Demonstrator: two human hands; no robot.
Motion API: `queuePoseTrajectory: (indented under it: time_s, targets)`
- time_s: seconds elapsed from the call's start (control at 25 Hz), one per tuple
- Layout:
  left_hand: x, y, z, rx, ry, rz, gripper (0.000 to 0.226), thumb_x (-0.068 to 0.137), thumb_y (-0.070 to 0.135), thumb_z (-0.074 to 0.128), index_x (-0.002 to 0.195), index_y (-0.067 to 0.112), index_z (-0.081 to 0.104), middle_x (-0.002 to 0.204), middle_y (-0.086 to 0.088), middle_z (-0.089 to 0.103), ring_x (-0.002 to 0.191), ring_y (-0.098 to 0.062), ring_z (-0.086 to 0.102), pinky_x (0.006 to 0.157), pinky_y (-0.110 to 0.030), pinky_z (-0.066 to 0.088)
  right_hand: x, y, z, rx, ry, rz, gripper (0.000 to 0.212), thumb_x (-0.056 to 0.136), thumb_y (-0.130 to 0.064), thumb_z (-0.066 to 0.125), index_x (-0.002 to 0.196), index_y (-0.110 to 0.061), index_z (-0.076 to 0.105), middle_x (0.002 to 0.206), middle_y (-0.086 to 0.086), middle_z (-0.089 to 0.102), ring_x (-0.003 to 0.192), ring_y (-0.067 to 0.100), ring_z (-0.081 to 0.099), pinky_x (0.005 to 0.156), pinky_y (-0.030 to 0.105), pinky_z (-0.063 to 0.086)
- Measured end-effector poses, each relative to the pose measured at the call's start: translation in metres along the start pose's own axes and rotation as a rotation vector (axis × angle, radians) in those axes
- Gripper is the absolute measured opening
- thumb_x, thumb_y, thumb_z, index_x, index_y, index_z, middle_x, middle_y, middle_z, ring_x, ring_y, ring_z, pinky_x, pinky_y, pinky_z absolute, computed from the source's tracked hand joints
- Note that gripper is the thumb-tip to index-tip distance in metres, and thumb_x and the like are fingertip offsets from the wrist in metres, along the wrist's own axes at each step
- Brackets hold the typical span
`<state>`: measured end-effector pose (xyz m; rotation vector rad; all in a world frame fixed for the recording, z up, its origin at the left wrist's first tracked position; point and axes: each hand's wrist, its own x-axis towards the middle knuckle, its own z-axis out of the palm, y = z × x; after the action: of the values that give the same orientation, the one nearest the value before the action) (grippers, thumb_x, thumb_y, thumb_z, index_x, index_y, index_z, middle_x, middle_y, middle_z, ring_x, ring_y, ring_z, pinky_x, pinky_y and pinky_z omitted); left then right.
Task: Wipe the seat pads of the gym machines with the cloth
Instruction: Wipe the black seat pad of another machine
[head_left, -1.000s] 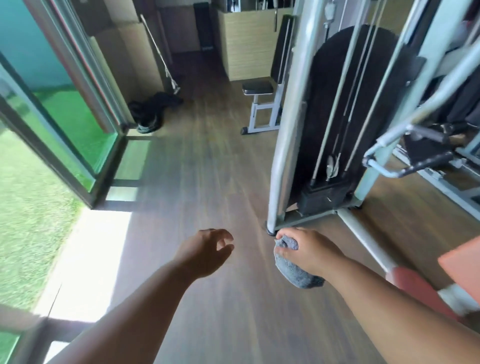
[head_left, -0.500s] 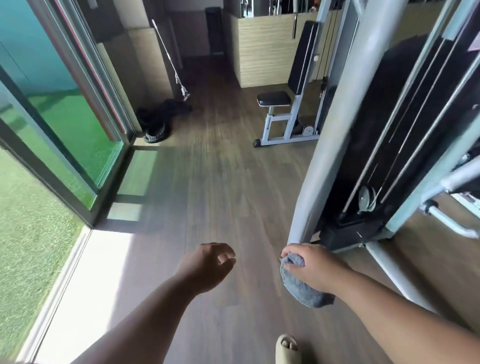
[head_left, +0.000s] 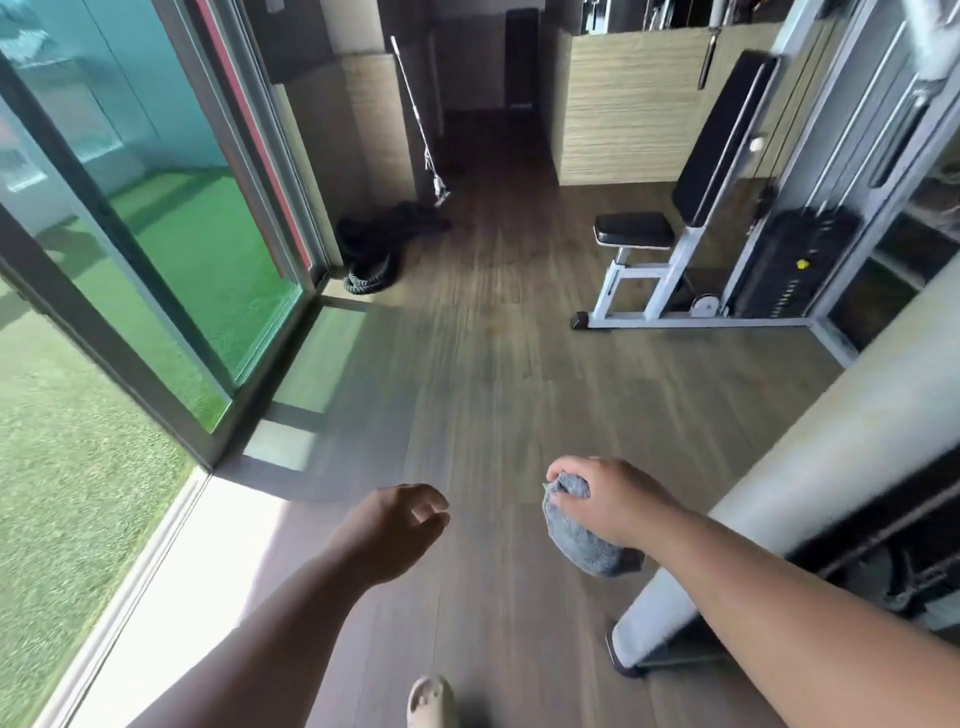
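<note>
Inventory, L to R. Far L: sliding glass door (head_left: 156, 218), green turf outside. Far L-centre on wood floor (head_left: 467, 395): coiled black rope (head_left: 374, 249) w/ a thin bar (head_left: 418, 114) leaning on the wall above it. Near centre: left hand (head_left: 395, 530), empty, fingers (head_left: 431, 506) loosely curled w/ gaps between, touching nothing. Bottom edge: tip of a beige sandal (head_left: 428, 701), mid-step by the look. Near R of centre: right hand (head_left: 613, 506), fingers pressed shut round a bunched grey cloth (head_left: 582, 535); most of the cloth hangs below the fist, not touching anything. Near R: pale frame post (head_left: 810, 488) of a cable machine, just beside the R forearm; pic blurred here, details unclear. Far R: seat pad (head_left: 634, 231), black, flat on a white frame, w/ tilted black backrest (head_left: 722, 135) rising behind it & weight stack (head_left: 795, 265) further R. Key relation: seat pad lies well ahead & slightly R of the cloth hand, well apart from both hands; its long axis runs roughly L–R in view. R hand is the nearer & already has the cloth, so judged the wiping hand. Judgement: approach phase, no wiping on this pad yet.
</note>
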<state>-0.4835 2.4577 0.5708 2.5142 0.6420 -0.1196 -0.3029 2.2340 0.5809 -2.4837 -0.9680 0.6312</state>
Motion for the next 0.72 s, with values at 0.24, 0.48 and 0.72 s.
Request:
queuePoseTrajectory:
  time_s: [0.24, 0.48, 0.72]
  targets:
    - [0.190, -0.028, -0.064, 0.019, -0.018, 0.066, 0.018, 0.092, 0.045, 0.058, 0.105, 0.040, 0.069, 0.088, 0.026, 0.064, 0.083, 0.005, 0.065, 0.082, -0.027, 0.056, 0.151, 0.006, -0.041, 0.021, 0.040, 0.103, 0.017, 0.090, -0.048, 0.055, 0.107, -0.046, 0.056, 0.093, -0.016, 0.060, 0.083, 0.009, 0.058, 0.073, 0.029, 0.049]
    - [0.374, 0.005, -0.101, 0.060, -0.149, 0.208, 0.021, 0.090, 0.046, 0.057, 0.106, 0.039, 0.069, 0.090, 0.021, 0.068, 0.087, -0.006, 0.067, 0.083, -0.029, 0.056, 0.264, 0.030, -0.094, 0.101, 0.162, 0.240, 0.016, 0.091, -0.047, 0.059, 0.106, -0.043, 0.059, 0.076, -0.015, 0.053, 0.066, 0.004, 0.049, 0.059, 0.025, 0.039]
    - [0.540, 0.074, -0.091, 0.099, -0.244, 0.324, 0.021, 0.092, 0.044, 0.059, 0.109, 0.037, 0.069, 0.099, 0.018, 0.071, 0.089, -0.002, 0.066, 0.083, -0.027, 0.055, 0.377, 0.117, -0.159, 0.127, 0.182, 0.315, 0.017, 0.089, -0.047, 0.058, 0.106, -0.044, 0.059, 0.080, -0.020, 0.060, 0.079, 0.010, 0.059, 0.069, 0.027, 0.046]
